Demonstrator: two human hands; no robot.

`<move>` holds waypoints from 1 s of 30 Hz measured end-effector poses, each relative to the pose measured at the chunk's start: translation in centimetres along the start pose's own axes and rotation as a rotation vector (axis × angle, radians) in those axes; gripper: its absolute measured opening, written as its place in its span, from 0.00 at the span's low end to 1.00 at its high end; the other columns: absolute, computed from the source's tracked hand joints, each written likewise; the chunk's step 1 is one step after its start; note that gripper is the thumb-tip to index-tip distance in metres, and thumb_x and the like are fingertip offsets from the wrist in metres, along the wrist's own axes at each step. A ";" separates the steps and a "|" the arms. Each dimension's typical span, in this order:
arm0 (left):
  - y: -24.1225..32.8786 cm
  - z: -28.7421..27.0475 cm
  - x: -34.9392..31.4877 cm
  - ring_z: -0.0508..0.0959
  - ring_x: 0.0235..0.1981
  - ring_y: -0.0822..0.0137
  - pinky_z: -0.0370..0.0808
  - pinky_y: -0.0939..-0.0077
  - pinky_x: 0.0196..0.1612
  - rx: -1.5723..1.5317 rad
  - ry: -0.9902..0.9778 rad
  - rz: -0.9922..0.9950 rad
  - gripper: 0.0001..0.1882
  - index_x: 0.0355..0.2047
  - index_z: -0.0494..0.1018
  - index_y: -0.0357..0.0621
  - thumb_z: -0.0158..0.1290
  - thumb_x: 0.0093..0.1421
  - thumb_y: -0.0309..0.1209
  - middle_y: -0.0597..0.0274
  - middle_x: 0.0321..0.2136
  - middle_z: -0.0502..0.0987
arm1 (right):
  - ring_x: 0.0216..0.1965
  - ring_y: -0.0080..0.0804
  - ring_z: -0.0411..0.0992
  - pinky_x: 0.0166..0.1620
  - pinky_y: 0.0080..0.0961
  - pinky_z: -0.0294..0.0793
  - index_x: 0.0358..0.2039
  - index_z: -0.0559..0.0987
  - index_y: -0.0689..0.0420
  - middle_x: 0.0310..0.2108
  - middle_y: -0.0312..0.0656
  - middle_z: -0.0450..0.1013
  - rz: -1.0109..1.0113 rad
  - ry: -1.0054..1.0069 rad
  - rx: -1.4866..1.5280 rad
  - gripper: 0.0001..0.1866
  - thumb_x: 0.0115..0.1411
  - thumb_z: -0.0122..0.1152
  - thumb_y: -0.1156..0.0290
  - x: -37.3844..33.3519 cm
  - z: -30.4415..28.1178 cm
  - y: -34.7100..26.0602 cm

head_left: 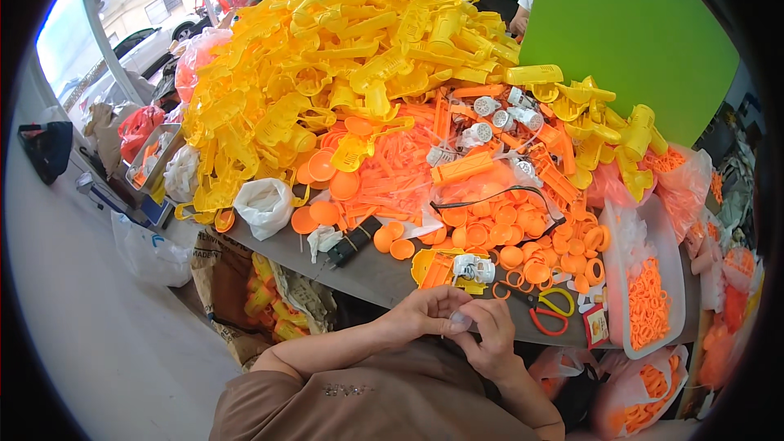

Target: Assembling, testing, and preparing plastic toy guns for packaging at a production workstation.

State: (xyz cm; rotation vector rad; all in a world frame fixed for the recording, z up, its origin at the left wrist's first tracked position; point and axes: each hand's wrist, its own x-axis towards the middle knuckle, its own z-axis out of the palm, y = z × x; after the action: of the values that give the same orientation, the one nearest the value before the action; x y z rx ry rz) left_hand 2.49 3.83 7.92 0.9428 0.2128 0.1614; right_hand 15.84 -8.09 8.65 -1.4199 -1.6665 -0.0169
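Close to my body at the table's near edge, both hands meet around a small translucent rounded piece (460, 322). My left hand (425, 310) pinches it from the left, and my right hand (490, 336) has its fingertips on the other side. Just beyond them on the table lies a yellow shell (423, 265) with an orange strip and a white mechanical unit (474, 268) in it. To the right of the hands rest scissors (549, 312) with red and yellow handles. What kind of piece I hold is too small to make out.
A high heap of yellow plastic shells (351, 57) covers the back of the table. Orange caps (514, 233) and strips pile up nearer. A clear bin (612, 278) of orange rings stands right, a black box-shaped item (354, 242) left, and a green panel (629, 49) behind.
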 end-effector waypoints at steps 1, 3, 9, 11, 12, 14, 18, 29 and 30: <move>0.0 -0.2 -0.1 0.73 0.40 0.73 0.71 0.80 0.44 0.014 0.011 -0.011 0.24 0.51 0.63 0.35 0.58 0.55 0.28 0.61 0.39 0.73 | 0.34 0.39 0.69 0.36 0.31 0.68 0.38 0.73 0.60 0.35 0.43 0.71 0.013 0.005 0.001 0.21 0.41 0.69 0.76 0.1 0.0 -0.1; -0.4 -0.6 -0.1 0.74 0.40 0.73 0.71 0.81 0.44 -0.027 0.027 -0.014 0.23 0.50 0.65 0.35 0.58 0.54 0.25 0.61 0.39 0.74 | 0.34 0.39 0.69 0.36 0.31 0.69 0.38 0.73 0.60 0.35 0.43 0.71 0.032 0.010 0.028 0.22 0.40 0.70 0.76 0.1 0.1 -0.2; -0.7 -1.1 0.0 0.75 0.41 0.73 0.72 0.81 0.44 -0.106 0.001 0.002 0.22 0.49 0.66 0.36 0.57 0.53 0.22 0.61 0.39 0.75 | 0.35 0.39 0.69 0.36 0.30 0.70 0.39 0.73 0.61 0.35 0.43 0.70 0.082 0.030 0.090 0.23 0.40 0.70 0.77 0.1 0.1 -0.5; -0.7 -1.0 0.0 0.75 0.41 0.73 0.72 0.81 0.44 -0.111 0.006 0.012 0.22 0.49 0.66 0.36 0.57 0.53 0.22 0.61 0.39 0.75 | 0.35 0.39 0.69 0.36 0.30 0.70 0.39 0.74 0.61 0.34 0.43 0.70 0.074 0.036 0.097 0.22 0.40 0.70 0.78 0.1 0.0 -0.4; -0.7 -1.0 0.0 0.75 0.40 0.73 0.72 0.82 0.42 -0.098 0.013 0.023 0.21 0.48 0.66 0.36 0.58 0.53 0.22 0.61 0.38 0.75 | 0.35 0.39 0.69 0.36 0.30 0.71 0.39 0.74 0.61 0.35 0.43 0.70 0.037 -0.006 0.082 0.22 0.41 0.69 0.78 0.2 -0.2 -0.4; -0.4 -0.9 0.1 0.75 0.39 0.74 0.73 0.82 0.40 -0.084 0.011 0.032 0.21 0.47 0.66 0.36 0.58 0.53 0.22 0.61 0.38 0.75 | 0.35 0.39 0.69 0.36 0.30 0.71 0.39 0.74 0.61 0.35 0.43 0.70 0.004 -0.044 0.060 0.22 0.41 0.69 0.78 0.4 -0.4 -0.5; -0.2 -0.7 0.0 0.75 0.34 0.76 0.72 0.84 0.32 0.125 0.025 0.000 0.20 0.46 0.66 0.36 0.58 0.54 0.23 0.62 0.36 0.75 | 0.33 0.38 0.70 0.36 0.29 0.71 0.36 0.74 0.61 0.34 0.42 0.70 0.040 -0.061 0.086 0.19 0.42 0.69 0.77 0.2 -0.4 -0.7; -0.8 -0.8 0.0 0.74 0.32 0.77 0.72 0.84 0.32 0.215 -0.027 0.061 0.21 0.47 0.64 0.36 0.58 0.54 0.23 0.64 0.31 0.74 | 0.32 0.40 0.71 0.35 0.31 0.72 0.29 0.72 0.60 0.33 0.44 0.71 -0.017 -0.119 0.010 0.18 0.38 0.72 0.75 0.1 -0.2 -0.6; -0.8 -0.9 0.0 0.74 0.32 0.77 0.71 0.84 0.33 0.235 -0.026 0.058 0.22 0.48 0.64 0.36 0.58 0.54 0.23 0.64 0.30 0.73 | 0.33 0.40 0.71 0.36 0.32 0.72 0.30 0.72 0.60 0.34 0.44 0.71 0.011 -0.135 0.034 0.18 0.39 0.72 0.75 0.0 -0.2 -0.6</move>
State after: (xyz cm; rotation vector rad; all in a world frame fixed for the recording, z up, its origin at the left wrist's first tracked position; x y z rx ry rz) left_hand 2.32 4.05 6.74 1.1849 0.1827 0.1805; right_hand 15.43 -8.36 9.09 -1.4311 -1.7602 0.1155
